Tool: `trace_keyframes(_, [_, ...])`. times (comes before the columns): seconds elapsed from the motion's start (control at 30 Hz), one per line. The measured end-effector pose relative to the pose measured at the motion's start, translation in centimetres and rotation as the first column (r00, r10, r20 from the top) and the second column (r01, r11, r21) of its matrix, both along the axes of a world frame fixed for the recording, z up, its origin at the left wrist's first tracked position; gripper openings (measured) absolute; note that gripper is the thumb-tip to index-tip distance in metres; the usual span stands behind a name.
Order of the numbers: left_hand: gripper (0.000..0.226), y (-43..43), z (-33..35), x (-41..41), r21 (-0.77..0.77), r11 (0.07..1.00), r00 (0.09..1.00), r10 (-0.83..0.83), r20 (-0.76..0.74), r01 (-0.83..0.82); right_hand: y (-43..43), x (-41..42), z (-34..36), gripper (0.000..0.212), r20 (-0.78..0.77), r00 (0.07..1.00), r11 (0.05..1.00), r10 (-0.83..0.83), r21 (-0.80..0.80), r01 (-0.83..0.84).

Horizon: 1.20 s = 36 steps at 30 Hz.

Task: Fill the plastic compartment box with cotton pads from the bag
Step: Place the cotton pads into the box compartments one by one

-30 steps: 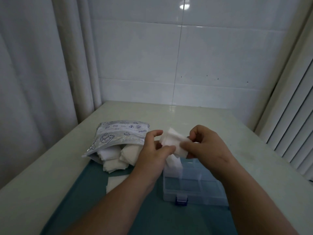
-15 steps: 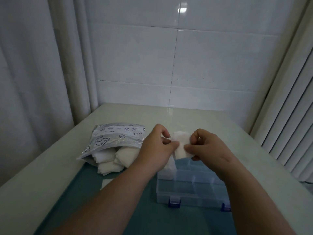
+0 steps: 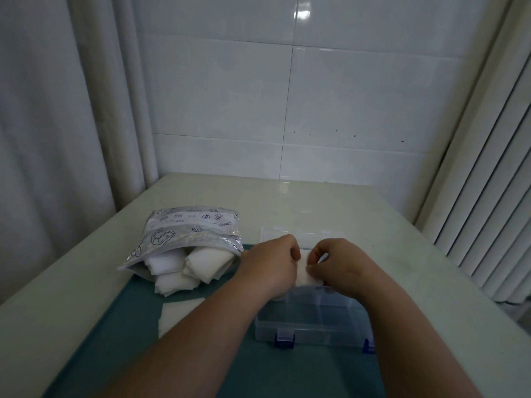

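A clear plastic compartment box (image 3: pixel 313 320) with blue latches stands open on a teal mat (image 3: pixel 138 340). Its lid lies back behind my hands. Over the box's far compartments, my left hand (image 3: pixel 270 265) and my right hand (image 3: pixel 339 262) both pinch one white cotton pad (image 3: pixel 306 275), mostly hidden between them. To the left lies a silver printed bag (image 3: pixel 186 234), its mouth toward me, with folded white cotton pads (image 3: pixel 184 265) spilling out. One loose pad (image 3: pixel 175 314) lies flat on the mat beside my left forearm.
The mat sits on a pale table (image 3: pixel 316 208) set against a white tiled wall. A curtain (image 3: pixel 57 110) hangs at the left, and a ribbed white panel (image 3: pixel 488 196) stands at the right table edge.
Both hands have come down with the cotton pad from above the box to its far compartments. The pad, earlier held up and spread, is now squeezed small between the fingers.
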<state>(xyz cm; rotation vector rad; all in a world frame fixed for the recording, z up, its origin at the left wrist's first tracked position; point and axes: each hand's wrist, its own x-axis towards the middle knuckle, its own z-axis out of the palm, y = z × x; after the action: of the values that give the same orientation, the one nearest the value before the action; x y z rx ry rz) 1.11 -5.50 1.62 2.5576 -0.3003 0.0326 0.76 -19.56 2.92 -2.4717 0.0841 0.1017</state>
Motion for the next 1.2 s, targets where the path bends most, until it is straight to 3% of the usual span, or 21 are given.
trace_keyframes(0.3, [0.014,-0.2,-0.4,0.6,0.127,0.992,0.999,-0.003,0.035,-0.002,0.3,0.2,-0.6,0.004,-0.06,0.998,0.998,0.007,-0.062,-0.011])
trace_keyframes(0.57, [0.023,0.5,-0.2,1.6,0.029,0.999,0.994,-0.026,-0.104,0.029,0.2,0.3,-0.5,0.012,-0.067,0.998,0.992,-0.001,-0.129,-0.008])
trace_keyframes(0.73, [0.031,0.7,0.3,1.9,0.09,0.993,0.991,-0.067,-0.115,0.077,0.1,0.5,-0.4,0.026,-0.084,0.996,0.992,0.001,-0.122,-0.012])
trace_keyframes(0.87, [0.032,0.5,0.2,2.0,0.153,0.985,0.994,-0.072,-0.086,0.084,0.3,0.7,-0.6,0.03,-0.118,0.993,0.985,0.011,-0.17,-0.031])
trace_keyframes(1.07, [0.033,0.6,-0.4,1.7,0.122,0.992,0.999,-0.04,-0.034,0.044,0.2,0.8,-0.4,0.03,-0.102,0.995,0.983,0.005,-0.183,-0.024])
trace_keyframes(1.2, [0.038,0.4,-0.6,1.4,0.244,0.97,0.997,-0.017,0.079,-0.003,0.2,0.9,-0.6,0.027,-0.079,0.997,0.988,-0.004,-0.152,-0.008])
